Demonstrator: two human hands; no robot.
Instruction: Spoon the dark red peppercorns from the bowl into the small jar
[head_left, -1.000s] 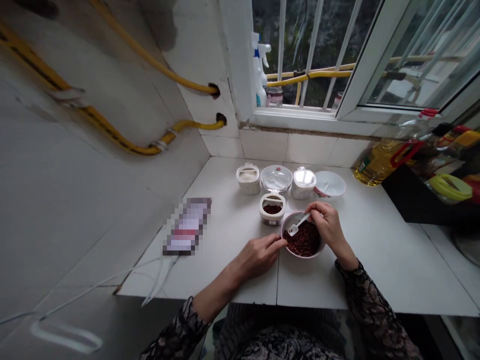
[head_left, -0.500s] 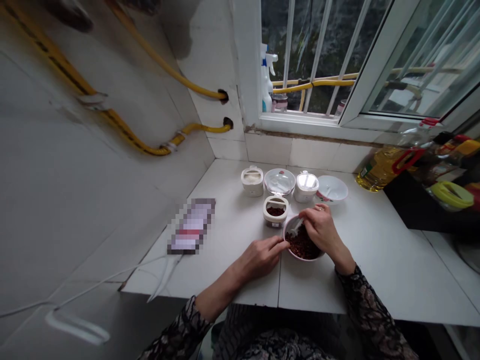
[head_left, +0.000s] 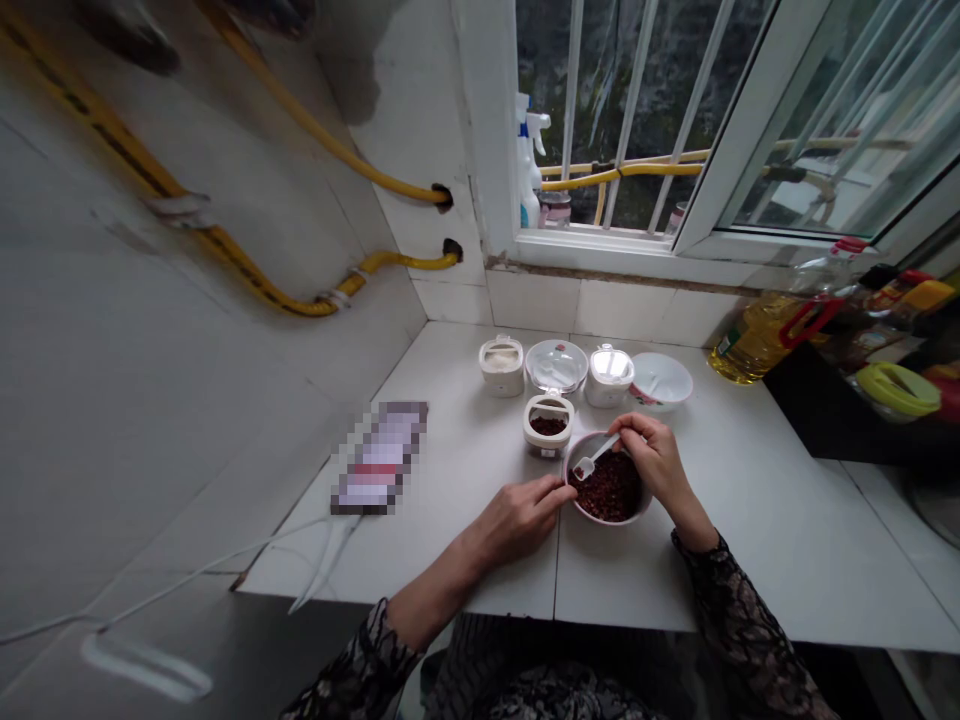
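A pink bowl of dark red flakes stands on the white tiled counter. My right hand pinches a small white spoon, whose scoop hangs over the bowl's left rim. My left hand rests on the counter with its fingertips against the bowl's left side. Just behind the bowl is a small open white jar with the same dark red flakes inside.
Behind the open jar stand two more white jars, a clear lid and a white dish. An oil bottle lies at the right. A blurred-out flat object and white cables lie at the left. Window bars above.
The spoon dipped into the flakes half a second ago and now is lifted toward the bowl's left rim. My left hand has stayed at the bowl's side.
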